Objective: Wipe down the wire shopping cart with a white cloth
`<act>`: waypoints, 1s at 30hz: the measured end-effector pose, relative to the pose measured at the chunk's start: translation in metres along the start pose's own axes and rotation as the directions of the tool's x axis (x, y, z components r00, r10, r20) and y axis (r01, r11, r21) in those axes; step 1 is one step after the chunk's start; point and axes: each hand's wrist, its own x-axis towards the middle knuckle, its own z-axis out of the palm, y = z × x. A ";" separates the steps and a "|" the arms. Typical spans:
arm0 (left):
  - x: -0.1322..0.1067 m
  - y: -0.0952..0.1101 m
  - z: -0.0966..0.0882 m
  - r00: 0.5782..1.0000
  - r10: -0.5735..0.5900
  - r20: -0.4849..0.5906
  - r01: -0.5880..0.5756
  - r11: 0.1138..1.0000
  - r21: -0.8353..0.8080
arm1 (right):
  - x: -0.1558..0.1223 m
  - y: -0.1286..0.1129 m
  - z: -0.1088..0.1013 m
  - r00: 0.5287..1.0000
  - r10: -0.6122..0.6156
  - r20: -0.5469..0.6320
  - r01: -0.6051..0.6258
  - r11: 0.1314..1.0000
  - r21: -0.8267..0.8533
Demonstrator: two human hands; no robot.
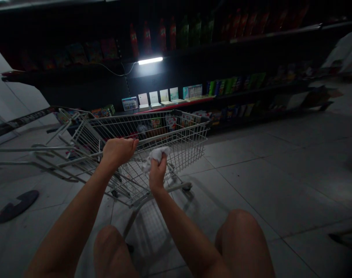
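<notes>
Tissue (155, 155), white and crumpled, bunched in the right hand (158, 173), with fingers (162, 164) and thumb pressed together around its lower part and loose folds rising above the fist. Position: over the wire basket of the cart (176, 133), with no contact visible between tissue and wire. Probably very light and soft, with no stiffness to rely on; best held by pinching the gathered middle, though possibly quick to tear. Whether damp or dry, impossible to tell. Left hand (118, 151) closed around a top rail (80, 154) of the cart, fingers curled over the bar. Cart probably light for its bulk and free to roll, its thin rails offering the surest grip. Ahead, a dark shelf (251, 90) with bottles (147, 38) high up, pale cards (154, 98) lower down, and a tube light (150, 60) between them. Below, a tiled floor (265, 185), with bare knees (239, 239) at the bottom of the view.
</notes>
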 end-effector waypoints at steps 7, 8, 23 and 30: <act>-0.010 -0.012 0.003 1.000 0.015 -0.006 -0.015 1.000 0.007 | 0.048 -0.043 0.010 0.756 -0.571 0.319 0.653 0.687 -0.318; -0.012 -0.014 0.003 1.000 0.015 -0.003 -0.015 1.000 0.002 | 0.045 -0.036 0.007 0.728 -0.612 0.311 0.686 0.659 -0.309; -0.038 -0.034 0.001 0.999 0.044 0.017 -0.045 0.998 0.046 | -0.017 -0.031 -0.032 0.746 -0.539 0.391 0.645 0.730 -0.224; -0.047 -0.042 0.004 0.997 0.083 -0.004 -0.083 0.996 0.043 | 0.044 -0.090 -0.001 0.595 -0.519 0.613 0.790 0.518 -0.329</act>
